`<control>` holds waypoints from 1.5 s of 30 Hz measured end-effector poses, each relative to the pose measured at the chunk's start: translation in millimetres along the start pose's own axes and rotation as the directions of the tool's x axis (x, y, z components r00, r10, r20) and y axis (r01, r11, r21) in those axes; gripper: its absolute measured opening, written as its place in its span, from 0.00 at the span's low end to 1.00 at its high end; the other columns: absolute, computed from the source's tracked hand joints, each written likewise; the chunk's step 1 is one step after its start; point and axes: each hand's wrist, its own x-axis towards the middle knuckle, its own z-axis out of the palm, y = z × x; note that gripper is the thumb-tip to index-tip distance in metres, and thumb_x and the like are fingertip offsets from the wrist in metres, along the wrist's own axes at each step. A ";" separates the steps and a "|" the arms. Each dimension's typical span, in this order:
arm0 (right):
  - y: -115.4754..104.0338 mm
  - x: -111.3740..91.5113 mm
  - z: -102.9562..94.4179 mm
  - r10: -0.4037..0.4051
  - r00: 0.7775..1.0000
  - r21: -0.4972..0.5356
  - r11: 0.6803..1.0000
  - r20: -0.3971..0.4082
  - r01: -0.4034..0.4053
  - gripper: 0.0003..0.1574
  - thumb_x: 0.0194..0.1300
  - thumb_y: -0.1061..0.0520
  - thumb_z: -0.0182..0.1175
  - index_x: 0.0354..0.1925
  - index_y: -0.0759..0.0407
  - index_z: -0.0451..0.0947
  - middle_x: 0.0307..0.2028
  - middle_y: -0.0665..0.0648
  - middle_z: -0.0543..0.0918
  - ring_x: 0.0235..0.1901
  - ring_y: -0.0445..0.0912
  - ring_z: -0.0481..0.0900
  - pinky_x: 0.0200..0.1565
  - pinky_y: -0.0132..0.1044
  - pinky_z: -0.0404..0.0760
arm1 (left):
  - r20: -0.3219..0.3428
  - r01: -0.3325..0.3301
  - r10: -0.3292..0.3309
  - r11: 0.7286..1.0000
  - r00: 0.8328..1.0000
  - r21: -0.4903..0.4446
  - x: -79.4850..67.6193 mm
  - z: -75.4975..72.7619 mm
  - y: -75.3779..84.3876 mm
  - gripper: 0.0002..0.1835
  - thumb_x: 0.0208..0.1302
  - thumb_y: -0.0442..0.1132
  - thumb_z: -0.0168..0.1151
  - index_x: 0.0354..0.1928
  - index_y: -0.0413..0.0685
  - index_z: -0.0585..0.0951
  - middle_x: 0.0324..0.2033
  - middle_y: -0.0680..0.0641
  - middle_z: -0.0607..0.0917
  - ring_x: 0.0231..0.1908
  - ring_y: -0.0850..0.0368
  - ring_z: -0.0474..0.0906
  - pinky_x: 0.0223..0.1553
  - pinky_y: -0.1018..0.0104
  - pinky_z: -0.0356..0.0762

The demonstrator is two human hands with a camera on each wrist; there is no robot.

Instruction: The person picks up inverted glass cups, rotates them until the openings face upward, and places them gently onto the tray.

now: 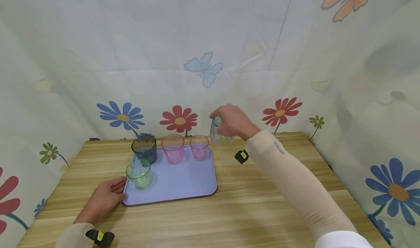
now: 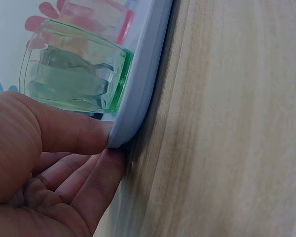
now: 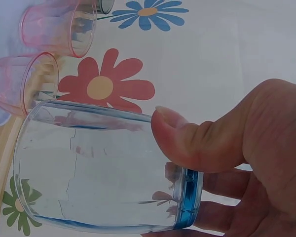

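My right hand [image 1: 233, 119] grips a clear bluish glass [image 3: 103, 168] by its thick blue base, above the table to the right of the tray. The glass hangs upside down, rim lowest. At the near left corner of the lavender tray [image 1: 177, 184], my left hand [image 1: 106, 197] pinches the edge, thumb on the rim and fingers below it. On the tray stand a green glass [image 1: 140, 175] close to that hand, a dark grey glass [image 1: 146, 151] behind it, a larger pink glass [image 1: 173, 149] and a smaller pink glass [image 1: 199, 148] along the back.
The wood-grain table [image 1: 262, 204] reaches back to a hanging sheet [image 1: 164, 29] printed with flowers and butterflies. More of that sheet closes in both sides. Each forearm carries a small black device, one of them [image 1: 242, 156] beside the right wrist.
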 end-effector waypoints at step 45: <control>-34.7 2.1 4.9 -0.078 0.996 0.000 0.997 0.029 0.079 0.31 0.59 0.65 0.66 0.62 0.52 0.85 0.63 0.54 0.86 0.59 0.51 0.84 0.43 0.37 0.85 | -0.002 -0.010 0.010 1.000 1.000 -0.023 -0.4 -0.1 -1.1 0.39 0.68 0.29 0.64 0.76 0.22 0.58 0.72 0.25 0.66 0.72 0.31 0.68 0.63 0.50 0.80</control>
